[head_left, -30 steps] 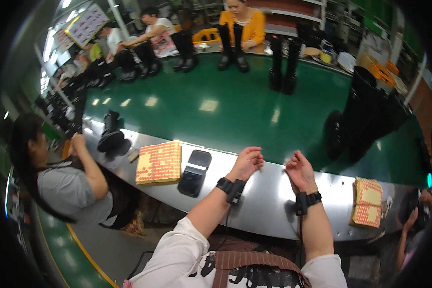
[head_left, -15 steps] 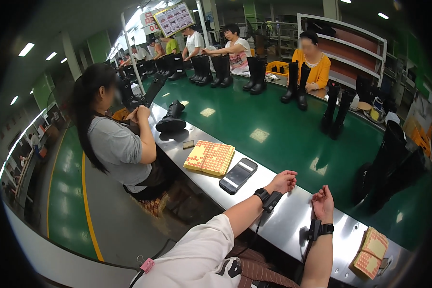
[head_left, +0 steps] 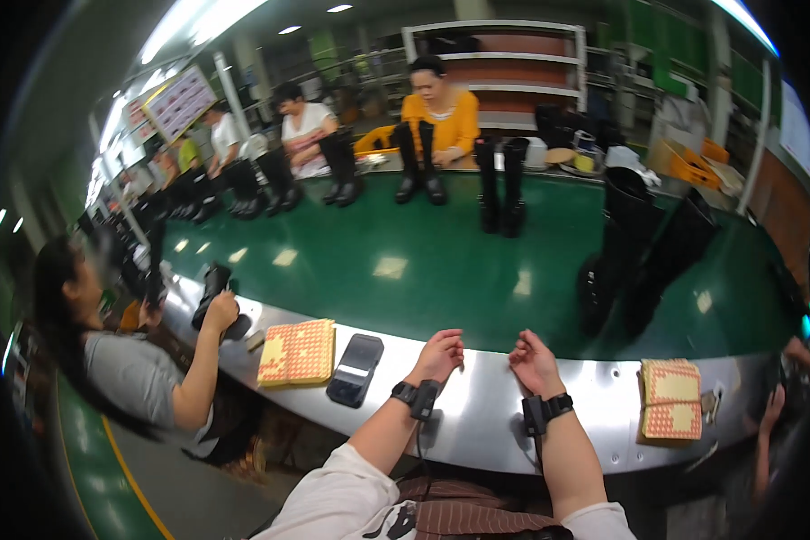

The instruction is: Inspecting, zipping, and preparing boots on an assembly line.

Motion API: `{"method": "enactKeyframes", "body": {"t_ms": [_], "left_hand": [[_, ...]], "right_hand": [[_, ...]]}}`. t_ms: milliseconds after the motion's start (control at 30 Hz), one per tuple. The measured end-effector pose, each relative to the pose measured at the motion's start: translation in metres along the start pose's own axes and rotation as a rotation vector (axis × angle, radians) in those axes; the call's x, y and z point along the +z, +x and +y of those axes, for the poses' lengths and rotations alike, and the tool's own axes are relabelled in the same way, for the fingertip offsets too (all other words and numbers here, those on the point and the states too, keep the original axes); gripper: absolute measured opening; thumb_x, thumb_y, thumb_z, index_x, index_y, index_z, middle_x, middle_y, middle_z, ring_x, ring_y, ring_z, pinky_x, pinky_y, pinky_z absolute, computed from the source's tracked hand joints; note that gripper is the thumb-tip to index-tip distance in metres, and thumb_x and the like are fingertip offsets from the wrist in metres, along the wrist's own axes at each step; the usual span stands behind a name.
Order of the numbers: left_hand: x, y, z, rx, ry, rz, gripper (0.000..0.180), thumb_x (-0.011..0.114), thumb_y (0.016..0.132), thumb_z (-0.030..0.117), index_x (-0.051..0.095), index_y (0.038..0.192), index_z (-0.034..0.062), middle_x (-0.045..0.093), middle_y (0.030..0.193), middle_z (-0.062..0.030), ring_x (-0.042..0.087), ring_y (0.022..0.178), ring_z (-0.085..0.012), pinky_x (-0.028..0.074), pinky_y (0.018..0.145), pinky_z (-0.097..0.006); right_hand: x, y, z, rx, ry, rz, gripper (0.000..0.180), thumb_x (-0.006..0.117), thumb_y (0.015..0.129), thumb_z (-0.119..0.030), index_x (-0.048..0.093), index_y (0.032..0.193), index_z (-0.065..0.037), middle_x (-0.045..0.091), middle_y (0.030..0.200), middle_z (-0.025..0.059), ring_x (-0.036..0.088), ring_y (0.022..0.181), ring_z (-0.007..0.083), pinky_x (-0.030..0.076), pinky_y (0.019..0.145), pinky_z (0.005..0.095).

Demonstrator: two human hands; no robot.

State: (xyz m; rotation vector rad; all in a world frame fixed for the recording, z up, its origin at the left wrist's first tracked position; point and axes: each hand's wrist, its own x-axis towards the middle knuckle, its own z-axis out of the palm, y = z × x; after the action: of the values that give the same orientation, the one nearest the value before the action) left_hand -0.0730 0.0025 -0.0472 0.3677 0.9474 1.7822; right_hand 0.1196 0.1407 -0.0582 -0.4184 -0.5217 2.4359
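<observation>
My left hand [head_left: 437, 355] rests over the steel edge of the worktable, its fingers loosely bent and holding nothing. Beside it, my right hand [head_left: 535, 362] is also bare, palm turned inward with the fingers half curled upward. A gap lies between the two hands. Each wrist carries a black strapped device with a cable. Left of my left hand lies a black smartphone [head_left: 355, 371] face up, and beyond it a bundle of yellow cards with red dots [head_left: 297, 353]. A second such bundle [head_left: 670, 400] sits to the right of my right hand.
Pairs of tall black boots [head_left: 628, 243] stand along the green belt [head_left: 459, 279], the nearest at front right. On the left, a co-worker in grey [head_left: 144, 378] reaches to a black boot [head_left: 214, 283]. A person in orange [head_left: 441, 117] sits opposite. Another person's hand [head_left: 772, 409] shows at far right.
My view has swung to the right, so everything appears further left. The co-worker on the left now has a hand at the boot lying on the steel edge. My hands remain empty.
</observation>
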Motion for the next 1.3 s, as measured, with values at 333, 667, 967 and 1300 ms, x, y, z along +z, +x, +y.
{"method": "enactKeyframes", "body": {"t_ms": [333,667,967,1300], "left_hand": [[0.013,-0.008,-0.007,-0.039,-0.002,-0.008,0.017,0.05,0.092,0.003,0.05,0.109,0.0004,0.055,0.08,-0.0076,0.055,0.07,-0.0173,0.049,0.064,-0.03],[0.016,-0.008,-0.011,-0.013,-0.021,-0.031,0.014,0.051,0.092,0.003,0.052,0.105,0.0014,0.054,0.078,-0.006,0.054,0.067,-0.0148,0.048,0.06,-0.026],[0.008,-0.007,-0.007,-0.004,-0.012,-0.019,0.011,0.051,0.092,0.004,0.053,0.103,0.0026,0.055,0.075,-0.0048,0.054,0.064,-0.0136,0.048,0.058,-0.025],[0.015,-0.007,-0.005,-0.039,0.004,-0.023,0.012,0.05,0.091,0.002,0.052,0.103,0.001,0.054,0.077,-0.0061,0.053,0.066,-0.0148,0.048,0.062,-0.027]], "right_hand": [[0.009,-0.021,-0.008,-0.018,-0.039,0.081,0.015,0.054,0.098,-0.022,0.06,0.093,-0.008,0.055,0.076,-0.0006,0.051,0.066,0.0095,0.047,0.073,0.0292],[0.017,-0.027,-0.005,-0.103,-0.143,0.08,0.015,0.053,0.099,-0.02,0.058,0.097,-0.006,0.055,0.078,0.0021,0.053,0.071,0.0128,0.047,0.074,0.0293],[0.178,-0.114,-0.131,-1.075,-1.891,0.401,0.024,0.07,0.079,-0.024,0.064,0.099,-0.013,0.062,0.087,0.0043,0.059,0.09,0.0223,0.05,0.076,0.036],[0.184,-0.105,-0.329,-0.379,-2.309,0.467,0.106,0.081,0.067,-0.04,0.018,0.151,-0.027,0.056,0.128,0.0237,0.053,0.117,0.0403,0.042,0.101,0.0421]]}}
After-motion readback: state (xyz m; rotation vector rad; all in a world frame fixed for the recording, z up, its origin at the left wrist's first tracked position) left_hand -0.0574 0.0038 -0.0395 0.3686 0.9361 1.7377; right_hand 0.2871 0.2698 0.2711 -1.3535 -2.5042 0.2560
